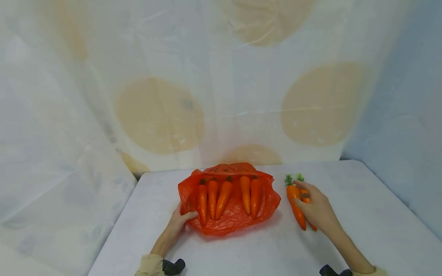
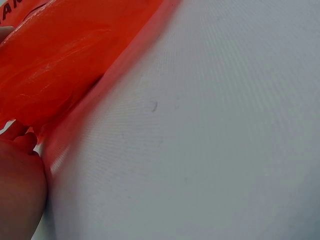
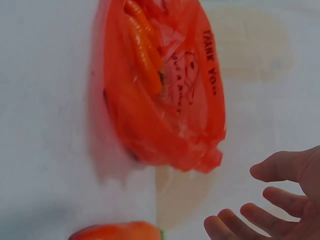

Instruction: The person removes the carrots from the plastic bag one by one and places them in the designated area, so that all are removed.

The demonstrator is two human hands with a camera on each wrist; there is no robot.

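A red plastic bag (image 1: 228, 228) lies on the white table with several orange carrots (image 1: 224, 197) in its open mouth. My left hand (image 1: 178, 221) grips the bag's left edge, thumb on top and the other fingers behind the plastic. To the right of the bag, two carrots with green tops lie side by side, the nearer carrot (image 1: 296, 209) partly overlapping the farther carrot (image 1: 305, 199). Just over this pair is my right hand (image 1: 317, 207), thumb and fingers spread apart. In the right wrist view the fingers (image 3: 265, 220) show a gap from the thumb, with nothing between them.
The white table (image 1: 262, 253) has a rounded far right corner. Behind it hangs a pale sheet (image 1: 241, 96) with large tan circles, and further sheets enclose the left and right sides. Dark wrist devices (image 1: 173, 267) sit at both sleeves.
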